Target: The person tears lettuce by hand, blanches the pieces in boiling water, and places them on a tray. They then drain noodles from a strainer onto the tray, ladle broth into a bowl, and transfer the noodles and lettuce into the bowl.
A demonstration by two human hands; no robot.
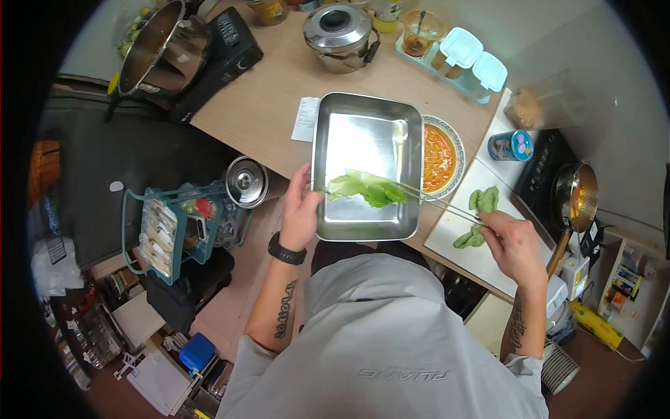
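My left hand (pixel 301 213) grips the left rim of a rectangular steel tray (pixel 356 229). A green lettuce leaf (pixel 366 187) is over the tray's near half. My right hand (pixel 515 244) is closed around a pair of long, thin metal chopsticks (pixel 447 206), whose tips reach the leaf. A pale spoon-like shape (pixel 399 140) shows at the tray's right side. Partly hidden behind the tray's right edge is a patterned bowl (pixel 460 150) of orange-red soup (pixel 438 160). Green cloth-like pieces (pixel 484 200) lie on the white board beside my right hand.
A lidded steel pot (pixel 338 42) stands at the back, near turquoise-lidded containers (pixel 462 47). To the right are a blue can (pixel 511 145) and a pan (pixel 578 199) on a cooktop. A large pot (pixel 157 56) is at upper left, with a paper slip (pixel 305 120) left of the tray.
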